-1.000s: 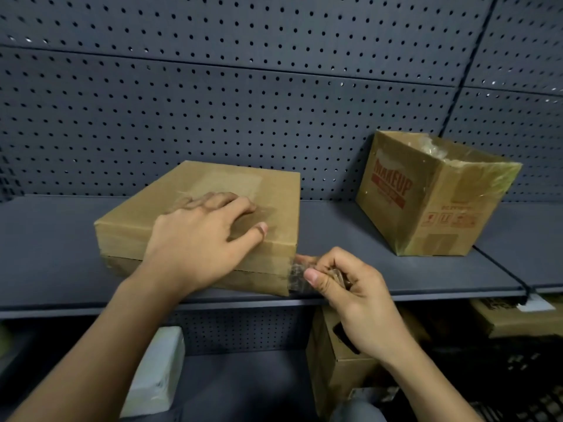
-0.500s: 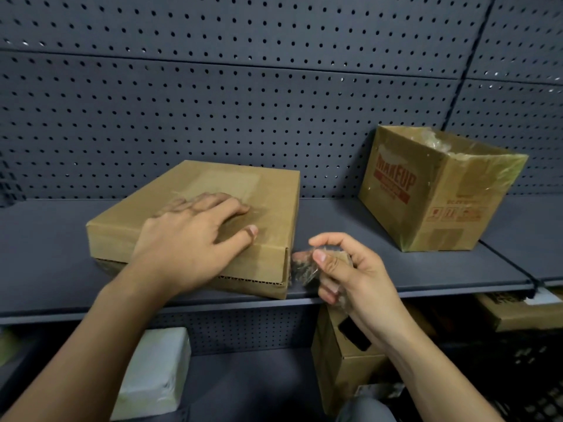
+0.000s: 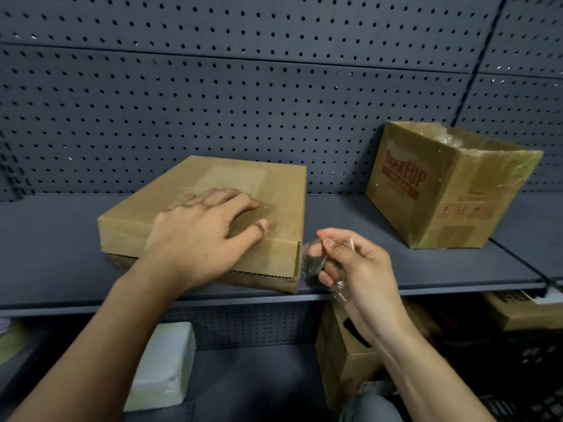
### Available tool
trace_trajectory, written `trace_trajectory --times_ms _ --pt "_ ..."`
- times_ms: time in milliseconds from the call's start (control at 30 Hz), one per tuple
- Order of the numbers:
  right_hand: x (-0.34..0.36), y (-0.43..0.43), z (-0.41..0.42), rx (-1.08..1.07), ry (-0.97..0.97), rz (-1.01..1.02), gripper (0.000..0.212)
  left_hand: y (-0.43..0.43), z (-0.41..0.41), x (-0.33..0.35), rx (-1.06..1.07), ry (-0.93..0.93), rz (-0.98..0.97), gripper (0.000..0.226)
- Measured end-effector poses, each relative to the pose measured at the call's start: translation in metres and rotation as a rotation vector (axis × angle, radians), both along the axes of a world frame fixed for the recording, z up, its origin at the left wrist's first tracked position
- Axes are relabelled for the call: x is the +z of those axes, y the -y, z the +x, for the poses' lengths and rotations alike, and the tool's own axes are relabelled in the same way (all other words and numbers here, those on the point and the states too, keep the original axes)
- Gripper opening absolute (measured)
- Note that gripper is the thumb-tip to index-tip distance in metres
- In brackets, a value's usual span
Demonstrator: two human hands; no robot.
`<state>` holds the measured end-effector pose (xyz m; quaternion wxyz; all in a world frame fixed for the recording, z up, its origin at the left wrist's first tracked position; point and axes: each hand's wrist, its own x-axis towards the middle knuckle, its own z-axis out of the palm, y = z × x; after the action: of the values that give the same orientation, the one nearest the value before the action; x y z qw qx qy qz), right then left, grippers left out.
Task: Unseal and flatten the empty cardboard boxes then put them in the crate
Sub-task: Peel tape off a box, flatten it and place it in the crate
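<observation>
Dark pegboard (image 3: 213, 95) is backing a grey shelf (image 3: 347, 220) in the head view. The flat cardboard box (image 3: 243, 175) is lying left of the shelf's middle, with its near right corner sitting at the front edge. The left hand (image 3: 201, 236) is pressing down on its lid with fingers spread flat, probably bracing it against the pull. The right hand (image 3: 359, 269) is pinching a crumpled strip of clear tape (image 3: 312, 263) just beside that corner, where the flap's corrugated edge is showing. The taller printed box (image 3: 441, 193) is sitting tilted toward the shelf's right end, well apart, so open shelf is lying between them for drawing the tape rightward.
</observation>
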<state>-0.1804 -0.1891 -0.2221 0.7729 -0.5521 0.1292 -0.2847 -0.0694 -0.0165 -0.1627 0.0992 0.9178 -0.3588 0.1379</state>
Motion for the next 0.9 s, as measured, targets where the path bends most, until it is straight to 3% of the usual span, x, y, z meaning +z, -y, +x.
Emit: trace_trajectory --times_ms 367,600,900 --pt "-0.001 0.004 0.005 -0.126 0.010 -0.004 0.019 0.001 0.002 -0.003 0.001 0.000 0.013 0.071" --pt "0.001 0.005 0.017 -0.157 0.122 0.190 0.020 0.006 -0.003 -0.002 0.003 0.012 0.007 0.066" --pt "0.006 0.033 0.016 -0.195 0.086 0.274 0.016 0.006 -0.001 -0.007 -0.007 0.042 -0.019 0.065"
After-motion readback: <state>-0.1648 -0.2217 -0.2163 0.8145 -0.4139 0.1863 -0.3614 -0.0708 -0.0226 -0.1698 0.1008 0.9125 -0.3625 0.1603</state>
